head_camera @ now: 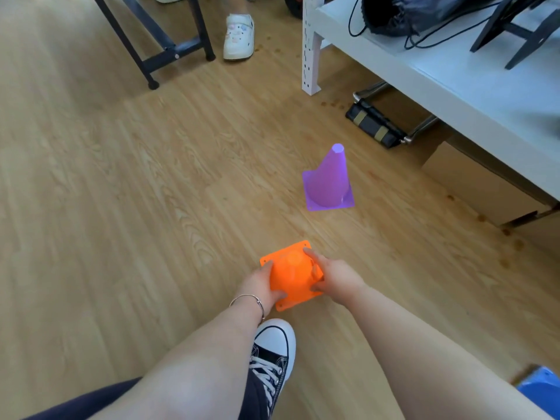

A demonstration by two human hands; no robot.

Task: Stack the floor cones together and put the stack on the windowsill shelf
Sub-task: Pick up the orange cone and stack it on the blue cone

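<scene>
An orange cone (292, 274) with a square base sits low over the wooden floor, seen from above. My left hand (260, 283) grips its left side and my right hand (331, 277) grips its right side, fingers wrapped on the cone wall and base. A purple cone (328, 180) stands upright on the floor farther ahead and to the right, apart from both hands. I cannot tell whether the orange cone touches the floor.
A white shelf unit (439, 77) with a black bag and cables runs along the right, with a cardboard box (475, 183) and a black folded item (375, 122) beneath. Black table legs (169, 50) and another person's white shoe (239, 36) are ahead. My sneaker (272, 356) is below the orange cone.
</scene>
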